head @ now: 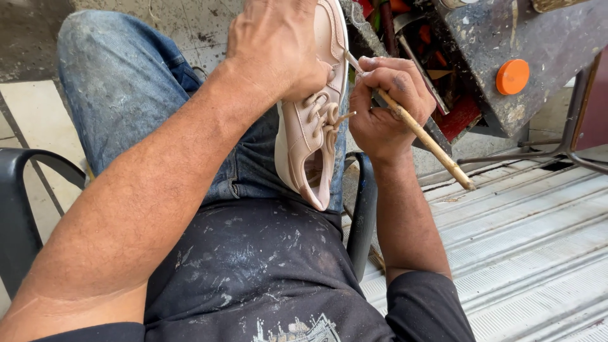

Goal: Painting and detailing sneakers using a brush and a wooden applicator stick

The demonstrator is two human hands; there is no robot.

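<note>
Seated person seen from above, both forearms extended forward over the lap; the left hand (275, 47) is curled knuckles-up over the upper part of a pale pink sneaker (311, 136), fingers wrapped out of view round its far side, clamping the shoe firmly; the forearm runs diagonally from the lower left corner up to the shoe. The right hand (380, 104) is closed in a pinch grip round a thin wooden stick (425, 138), thumb and bent fingers pressed together near its forward end, the long shaft trailing back and down to the right past the wrist; the forward tip of the stick meets the sneaker's side just beside the laces.

The sneaker rests on edge upon the right thigh, its opening toward the body and its toe pointing away; its upper is smooth and matt, with flat laces of the same pink and a paler, thicker sole along the left edge. The stick is light, rough-grained and slightly irregular in outline.

The thigh is clad in faded blue jeans (120, 76) speckled with pale spots; the dark shirt (253, 266) bears grey smears. A black chair arm (363, 215) curves just beside the right forearm. To the upper right stands a stained, worn bench (538, 38) carrying a round orange cap (512, 76); ribbed grey metal sheeting (532, 253) lies below it.
</note>
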